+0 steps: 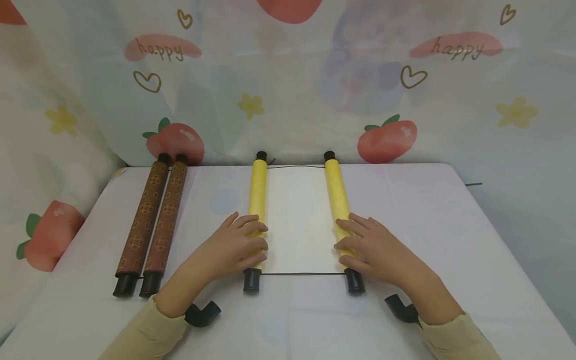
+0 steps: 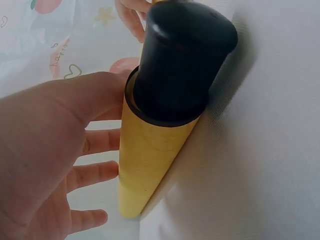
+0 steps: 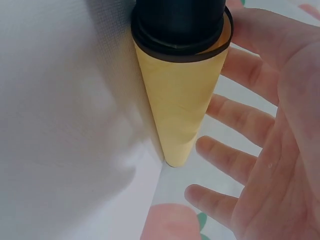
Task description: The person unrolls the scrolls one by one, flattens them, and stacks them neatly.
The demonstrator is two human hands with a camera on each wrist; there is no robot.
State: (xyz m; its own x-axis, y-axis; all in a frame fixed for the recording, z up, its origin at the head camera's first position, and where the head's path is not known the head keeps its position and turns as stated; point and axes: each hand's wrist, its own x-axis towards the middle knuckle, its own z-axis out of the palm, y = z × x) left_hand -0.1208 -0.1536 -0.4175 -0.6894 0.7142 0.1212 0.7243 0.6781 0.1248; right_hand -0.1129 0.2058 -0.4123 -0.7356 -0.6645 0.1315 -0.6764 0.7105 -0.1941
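A hand scroll lies partly unrolled at mid-table, its white sheet point(image 1: 299, 220) stretched between two yellow rolls. My left hand point(image 1: 236, 245) rests on the lower part of the left roll point(image 1: 258, 187), fingers spread and fairly straight over it. The right roll point(image 1: 336, 190) has my right hand point(image 1: 371, 245) laid on it in the same manner. Black knobs cap both rolls; the left wrist view shows one knob point(image 2: 185, 60) close up, with thumb and fingers along the yellow side. In the right wrist view, spread fingers point(image 3: 240, 117) lie beside the yellow roll below another knob point(image 3: 180, 20).
To the left, two brown patterned rolls point(image 1: 146, 215) with black ends lie side by side on the white table point(image 1: 418, 215). A printed curtain point(image 1: 288, 80) with fruit and hearts hangs behind the far edge. Black curved wrist mounts point(image 1: 204, 314) stick out near both sleeves.
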